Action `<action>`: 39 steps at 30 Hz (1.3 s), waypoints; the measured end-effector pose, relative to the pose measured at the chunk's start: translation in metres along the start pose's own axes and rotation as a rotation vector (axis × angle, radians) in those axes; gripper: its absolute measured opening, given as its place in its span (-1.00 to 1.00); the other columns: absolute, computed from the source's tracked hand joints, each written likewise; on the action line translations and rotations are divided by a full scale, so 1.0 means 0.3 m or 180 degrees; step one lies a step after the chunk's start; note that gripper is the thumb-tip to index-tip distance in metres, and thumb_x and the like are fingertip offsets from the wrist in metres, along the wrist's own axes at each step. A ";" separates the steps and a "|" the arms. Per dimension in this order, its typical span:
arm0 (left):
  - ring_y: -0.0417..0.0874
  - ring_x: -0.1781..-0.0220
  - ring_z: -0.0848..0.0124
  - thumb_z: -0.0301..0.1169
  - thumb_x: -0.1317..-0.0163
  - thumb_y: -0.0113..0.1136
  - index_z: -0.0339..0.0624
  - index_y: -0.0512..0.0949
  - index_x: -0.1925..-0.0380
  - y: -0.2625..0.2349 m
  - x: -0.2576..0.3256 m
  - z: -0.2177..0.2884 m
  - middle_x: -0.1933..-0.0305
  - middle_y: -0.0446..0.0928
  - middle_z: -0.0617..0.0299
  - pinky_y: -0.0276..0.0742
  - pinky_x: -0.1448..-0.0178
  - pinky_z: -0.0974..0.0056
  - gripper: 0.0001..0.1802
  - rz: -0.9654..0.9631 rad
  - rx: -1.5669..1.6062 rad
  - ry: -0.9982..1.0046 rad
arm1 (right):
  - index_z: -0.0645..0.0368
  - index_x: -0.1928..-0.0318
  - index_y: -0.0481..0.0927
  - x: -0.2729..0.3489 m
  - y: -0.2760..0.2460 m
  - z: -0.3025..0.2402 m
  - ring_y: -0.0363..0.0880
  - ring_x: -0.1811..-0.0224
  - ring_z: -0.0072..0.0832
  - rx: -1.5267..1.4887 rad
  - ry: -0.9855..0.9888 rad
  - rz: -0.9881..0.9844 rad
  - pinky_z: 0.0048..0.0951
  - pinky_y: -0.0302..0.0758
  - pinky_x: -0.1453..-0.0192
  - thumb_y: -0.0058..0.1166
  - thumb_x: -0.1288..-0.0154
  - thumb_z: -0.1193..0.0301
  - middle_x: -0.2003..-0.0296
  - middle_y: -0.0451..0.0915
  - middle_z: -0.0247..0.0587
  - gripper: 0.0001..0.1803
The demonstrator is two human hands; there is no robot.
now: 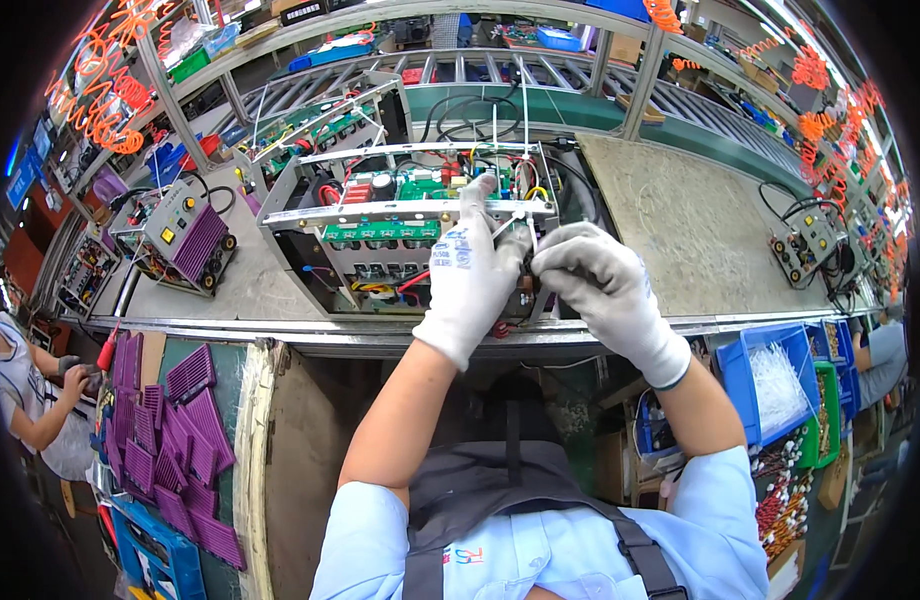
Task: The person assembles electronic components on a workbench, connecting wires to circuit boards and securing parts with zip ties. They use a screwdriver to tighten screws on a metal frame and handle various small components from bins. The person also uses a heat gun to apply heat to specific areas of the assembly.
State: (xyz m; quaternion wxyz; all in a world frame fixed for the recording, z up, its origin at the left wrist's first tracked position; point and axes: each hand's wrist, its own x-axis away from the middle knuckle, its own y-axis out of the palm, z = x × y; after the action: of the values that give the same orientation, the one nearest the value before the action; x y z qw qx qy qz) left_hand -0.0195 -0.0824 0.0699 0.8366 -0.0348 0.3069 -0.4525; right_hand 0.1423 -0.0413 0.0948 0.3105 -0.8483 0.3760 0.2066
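An open metal chassis (310, 215) with green circuit boards (380, 233) and coloured wires lies on its side on the workbench in front of me. My left hand (470, 275), in a white glove, reaches into the chassis's right end, fingers up against the frame. My right hand (600, 280), also gloved, is closed beside it, pinching a thin white cable tie (515, 222) at the frame's right edge. The two hands touch. What lies under the fingers is hidden.
A second open chassis (320, 125) stands behind the first. A purple-fronted unit (185, 235) sits at the left. Purple vent panels (170, 440) are stacked lower left, where another person (25, 385) works. A blue bin with white ties (775, 375) hangs at the right. A roller conveyor (540, 70) runs behind.
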 end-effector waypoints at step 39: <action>0.38 0.62 0.66 -0.38 -0.39 0.04 -0.23 0.58 0.03 -0.231 0.162 -0.073 0.47 0.62 0.21 0.30 0.52 0.47 -0.75 -0.0754 -0.0080 -0.0144 | 0.23 0.21 0.64 0.206 0.098 0.108 0.67 0.40 -0.28 0.1104 0.0501 0.0722 -0.39 0.56 0.24 0.14 -0.27 0.49 0.42 0.65 -0.08 -0.89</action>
State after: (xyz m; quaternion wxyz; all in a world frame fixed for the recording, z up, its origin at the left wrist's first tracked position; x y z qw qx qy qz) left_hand -0.0628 -0.1560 0.0522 0.7835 -0.0916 0.2873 -0.5434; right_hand 0.1551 -0.0662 0.0244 0.3962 -0.7479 0.5220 0.1056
